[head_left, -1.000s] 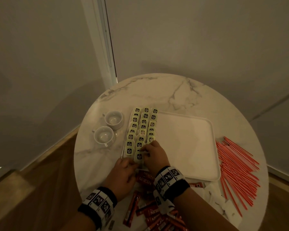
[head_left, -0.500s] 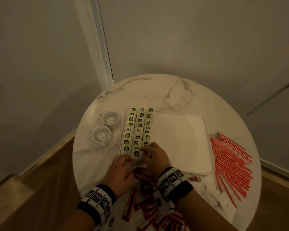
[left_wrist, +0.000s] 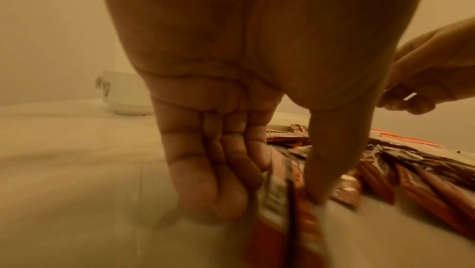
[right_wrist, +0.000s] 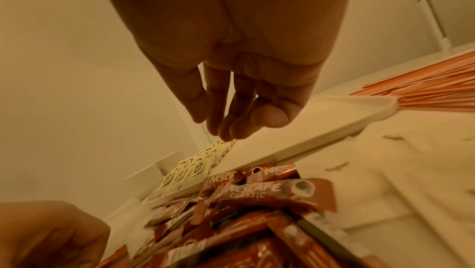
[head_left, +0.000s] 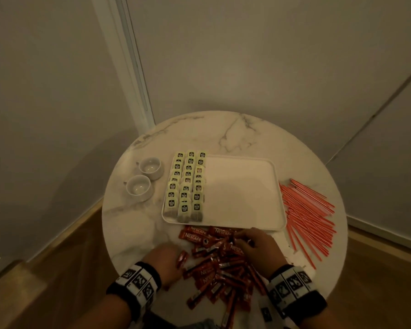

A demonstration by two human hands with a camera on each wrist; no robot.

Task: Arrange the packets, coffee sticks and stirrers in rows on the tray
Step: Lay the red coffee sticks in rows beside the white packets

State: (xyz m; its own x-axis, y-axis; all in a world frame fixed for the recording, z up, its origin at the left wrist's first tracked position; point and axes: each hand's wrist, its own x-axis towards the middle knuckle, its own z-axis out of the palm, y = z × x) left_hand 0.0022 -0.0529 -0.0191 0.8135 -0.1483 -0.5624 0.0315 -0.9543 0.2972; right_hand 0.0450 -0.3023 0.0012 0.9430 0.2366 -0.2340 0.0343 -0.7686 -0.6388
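"NESCAFE CLASSIC" is printed on the red coffee sticks point(right_wrist: 270, 193) heaped at the table's near edge; packet labels are unreadable

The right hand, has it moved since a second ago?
Yes. The right hand has come back off the tray, away from the packets and toward the person, and is now over the coffee sticks on the table.

Both forearms bare, no sleeves. Black wristband point(head_left: 138, 284) on left wrist, another point(head_left: 294, 290) on right, each carrying white square-patterned marker tags.
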